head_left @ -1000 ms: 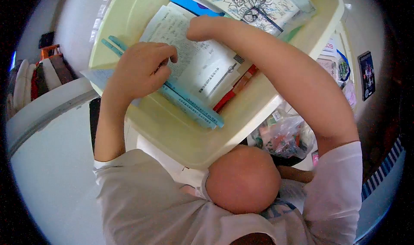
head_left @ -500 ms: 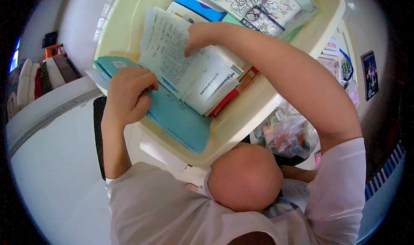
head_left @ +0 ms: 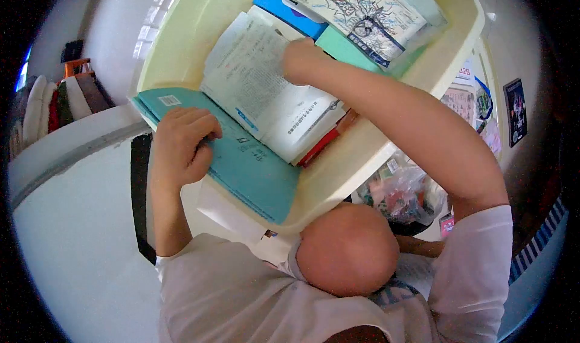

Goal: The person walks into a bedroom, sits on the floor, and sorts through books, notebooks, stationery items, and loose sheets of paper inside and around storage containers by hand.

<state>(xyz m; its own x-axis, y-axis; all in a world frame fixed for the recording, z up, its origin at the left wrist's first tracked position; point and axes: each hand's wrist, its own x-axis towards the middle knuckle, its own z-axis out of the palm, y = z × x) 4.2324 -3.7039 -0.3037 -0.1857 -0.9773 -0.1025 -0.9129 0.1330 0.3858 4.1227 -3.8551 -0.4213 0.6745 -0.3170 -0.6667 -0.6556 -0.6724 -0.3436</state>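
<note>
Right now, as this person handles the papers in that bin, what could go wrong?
The teal booklet under the left hand reaches the rim of the yellow bin, so it might slip out. The right hand is at the thin printed pages; a careless pull could crease or tear them.

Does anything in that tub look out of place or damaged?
Slightly: the teal cover under the left hand reaches the tub's rim at its left corner, a bit askew, while the white pages beside it lie inside. I see no spill or damage.
</note>
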